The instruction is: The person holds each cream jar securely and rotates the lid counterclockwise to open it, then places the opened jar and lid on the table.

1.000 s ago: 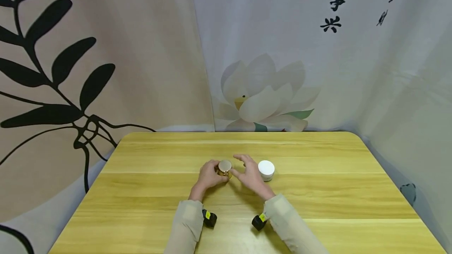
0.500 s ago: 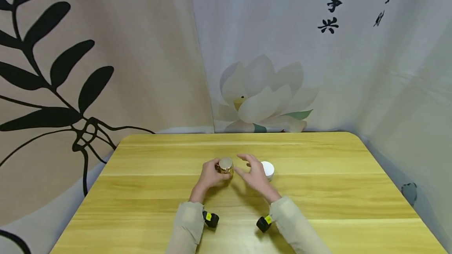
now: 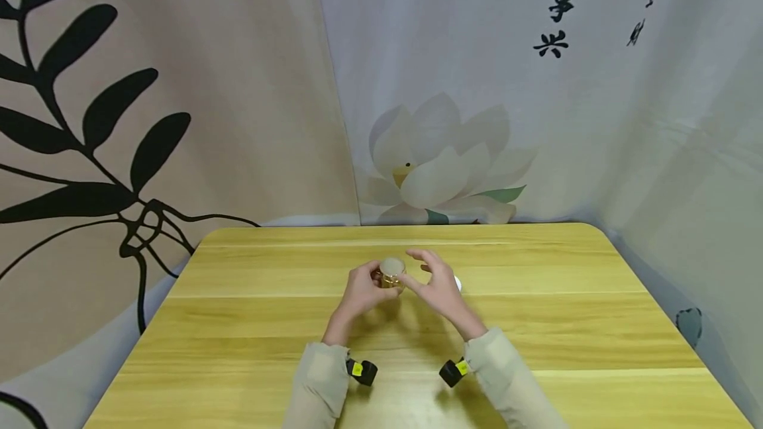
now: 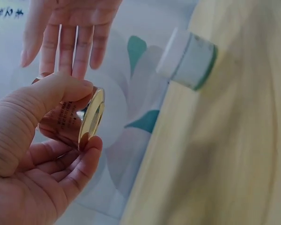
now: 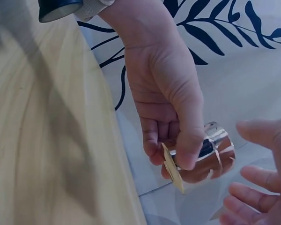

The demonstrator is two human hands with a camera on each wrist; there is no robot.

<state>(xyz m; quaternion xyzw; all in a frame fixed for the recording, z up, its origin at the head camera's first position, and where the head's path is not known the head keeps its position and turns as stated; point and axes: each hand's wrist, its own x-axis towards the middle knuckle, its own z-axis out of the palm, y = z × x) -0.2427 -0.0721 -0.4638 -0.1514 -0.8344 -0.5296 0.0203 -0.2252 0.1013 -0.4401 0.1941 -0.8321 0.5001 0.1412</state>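
Above the table (image 3: pixel 238 349), a gold jar (image 3: pixel 392 270) is being gripped by the left hand (image 3: pixel 363 291), while the right hand (image 3: pixel 440 288) is being held beside it, fingers extended.

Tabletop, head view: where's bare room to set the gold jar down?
Bare tabletop: between left sleeve and left edge; between right sleeve and right edge; a strip along the far edge. Crowded: the centre, where the left hand holds the gold jar, the right hand beside it, partly hiding the white jar.
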